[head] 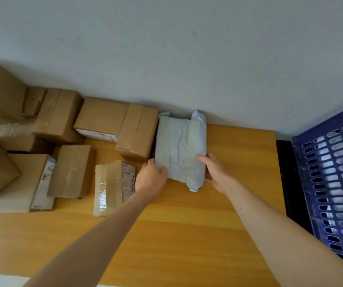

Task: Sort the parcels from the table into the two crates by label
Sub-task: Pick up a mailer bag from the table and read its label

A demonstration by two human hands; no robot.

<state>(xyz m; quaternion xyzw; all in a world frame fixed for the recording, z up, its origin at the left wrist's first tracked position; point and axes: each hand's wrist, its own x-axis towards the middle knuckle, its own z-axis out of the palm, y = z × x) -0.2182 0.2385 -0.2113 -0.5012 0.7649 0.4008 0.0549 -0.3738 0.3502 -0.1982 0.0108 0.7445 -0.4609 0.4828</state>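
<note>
the grey parcel (180, 150) lies flat on the table (187, 235), well apart from the blue crate (332, 183), clasped between both hands: the left hand (150, 179) grips its edge away from the crate, the right hand (216, 172) its crate-side edge, thumbs on top, forearms stretched forward.

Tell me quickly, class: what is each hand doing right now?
Left hand: grips the grey plastic parcel at its near left corner.
Right hand: holds the same parcel at its right edge, thumb on top.
</note>
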